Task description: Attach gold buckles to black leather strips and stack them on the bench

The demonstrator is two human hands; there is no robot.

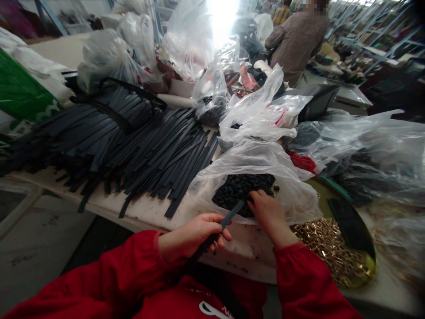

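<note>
My left hand point(207, 232) is closed around a flat black strap point(232, 213), thumb on top. One end of the strap points up and away; the rest trails down toward my lap. My right hand point(265, 210) reaches into an open clear plastic bag point(295, 195) filled with small black pieces point(229, 188). Its fingertips are pinched together at the pieces, close to the strap's end. What they grip, if anything, is hidden. Many more black straps point(159, 150) lie fanned out side by side on the table to the left.
Right of the bag, a round yellowish tray point(368, 266) bears gold-coloured metal fittings point(325, 246) and a dark phone-like slab point(348, 228). Further plastic bags point(255, 110) crowd the back of the table point(146, 212). A person point(295, 40) in brown faces away beyond them.
</note>
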